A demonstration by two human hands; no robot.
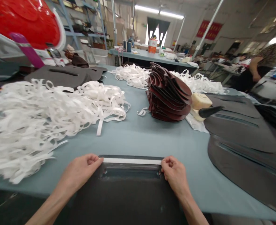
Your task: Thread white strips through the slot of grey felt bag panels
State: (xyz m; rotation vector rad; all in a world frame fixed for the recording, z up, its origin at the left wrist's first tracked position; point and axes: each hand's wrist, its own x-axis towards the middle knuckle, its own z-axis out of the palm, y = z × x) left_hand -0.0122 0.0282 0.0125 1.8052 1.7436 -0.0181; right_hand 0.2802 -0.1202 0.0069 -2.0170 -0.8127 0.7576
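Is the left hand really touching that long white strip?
Touching. The head view shows the left hand with its thumb tip right on the left end of the white strip.

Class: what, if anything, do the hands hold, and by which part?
A white strip on a dark panel: left hand at its left end, right hand at its right end. Whether the panel is pinched too is unclear.

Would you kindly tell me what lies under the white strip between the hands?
The dark panel shows beyond both long edges; what the white strip covers can't be seen.
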